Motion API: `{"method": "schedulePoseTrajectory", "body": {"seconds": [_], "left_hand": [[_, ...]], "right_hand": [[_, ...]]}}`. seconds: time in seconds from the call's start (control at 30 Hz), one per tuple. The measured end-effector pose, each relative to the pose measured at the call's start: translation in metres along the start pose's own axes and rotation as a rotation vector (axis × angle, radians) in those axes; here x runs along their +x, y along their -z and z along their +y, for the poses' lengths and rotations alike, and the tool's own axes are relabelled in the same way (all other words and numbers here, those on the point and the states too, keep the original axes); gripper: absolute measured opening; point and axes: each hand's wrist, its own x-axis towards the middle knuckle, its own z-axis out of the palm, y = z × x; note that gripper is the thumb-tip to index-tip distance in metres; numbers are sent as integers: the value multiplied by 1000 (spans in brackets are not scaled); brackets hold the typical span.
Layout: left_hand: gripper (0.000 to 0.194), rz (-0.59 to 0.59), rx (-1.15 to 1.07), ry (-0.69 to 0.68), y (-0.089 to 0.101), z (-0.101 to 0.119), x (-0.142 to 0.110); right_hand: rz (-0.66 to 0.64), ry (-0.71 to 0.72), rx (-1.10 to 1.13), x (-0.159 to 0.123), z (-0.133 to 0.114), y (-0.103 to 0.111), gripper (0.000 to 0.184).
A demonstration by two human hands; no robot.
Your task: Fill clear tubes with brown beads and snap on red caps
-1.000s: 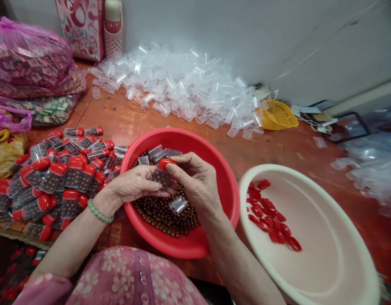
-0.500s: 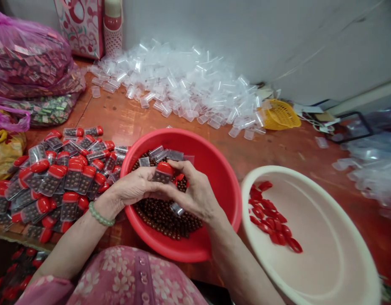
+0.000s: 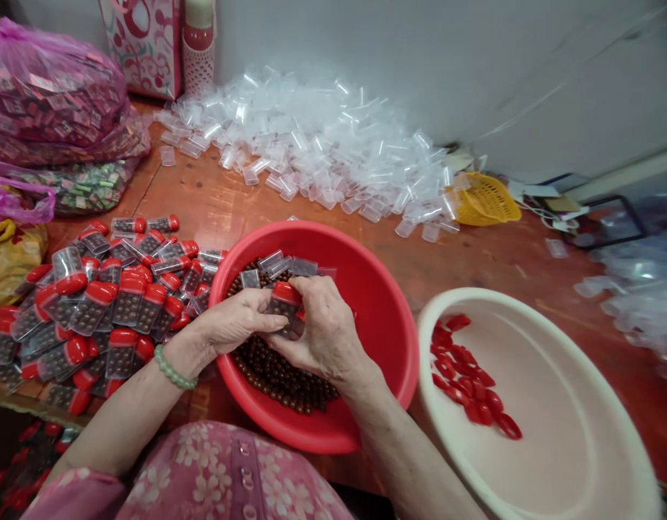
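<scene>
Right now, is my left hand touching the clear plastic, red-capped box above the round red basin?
Touching; the head view shows the left hand with its thumb laid on the red-capped box.

Held container, centre of the frame: no text can be read
Red-capped containers, left of the frame: no label or brand can be read
Small pieces in the pink bag, upper left: marks too small to read
Patterned bag, top left: no words or numbers can be read
</scene>
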Motion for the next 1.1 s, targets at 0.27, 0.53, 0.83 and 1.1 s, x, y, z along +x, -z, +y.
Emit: {"method": "schedulePoseTrajectory", "body": {"seconds": [0.27,0.53,0.83,1.1], "left_hand": [[39,85,-69,44,3,0,-2],[34,466,-164,-132,-1,4,5],[51,248,-134,31,1,6,6],[61,227,-132,116,2,8,12]], "right_hand": [[131,-89,44,-1,11,5,55],[258,-85,56,-1,21,-6,67],[49,-124,86,2,13,-13,65],[-4,-91,191,6,9,-18,69]]}}
